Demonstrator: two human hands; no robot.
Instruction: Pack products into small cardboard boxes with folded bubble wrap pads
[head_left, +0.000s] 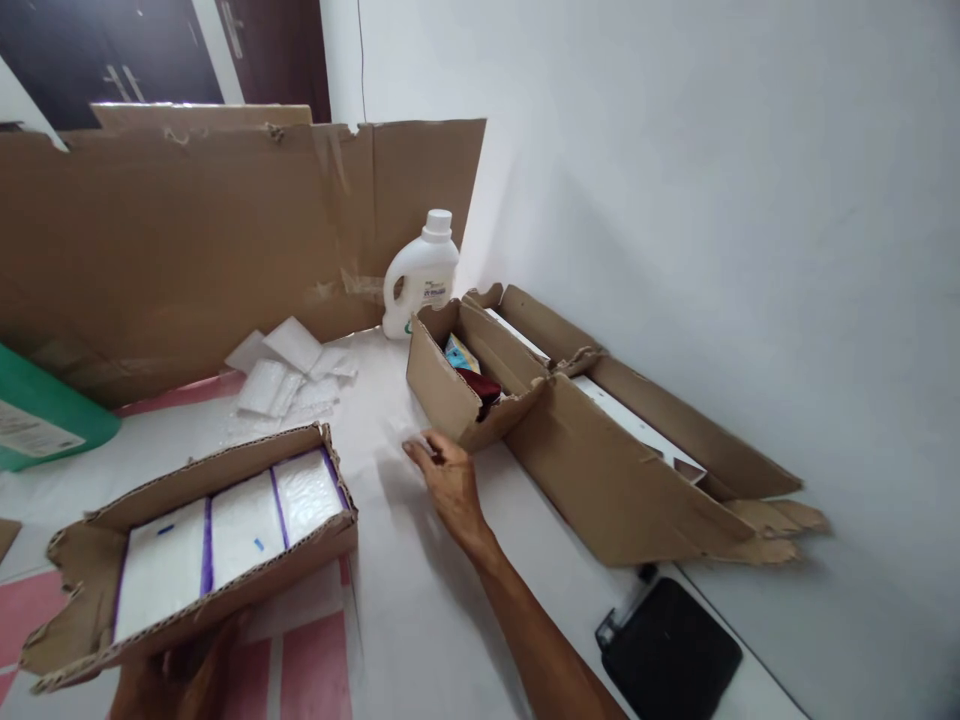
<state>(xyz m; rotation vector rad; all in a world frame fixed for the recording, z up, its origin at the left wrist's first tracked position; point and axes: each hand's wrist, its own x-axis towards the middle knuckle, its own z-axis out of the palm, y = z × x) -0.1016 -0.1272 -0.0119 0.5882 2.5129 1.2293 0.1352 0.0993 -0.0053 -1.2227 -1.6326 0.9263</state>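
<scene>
My left hand (178, 678) sits at the bottom edge, fingers curled under the near side of a torn cardboard tray (82, 560) and holding it. The tray carries three white packets (247, 525) with purple borders, side by side. My right hand (448, 480) reaches across the white surface. Its fingers are pressed together on a small pale thing that I cannot make out, just in front of a small open cardboard box (442, 395). That box holds a blue packet (459, 353) and a dark red item (481, 387).
A long torn cardboard carton (622, 480) lies along the white wall, a white panel inside it. A white jug (420, 275) stands before a big upright cardboard sheet (187, 230). Loose white packets (289, 370), a green container (45, 415) and a black pouch (667, 655) also lie around.
</scene>
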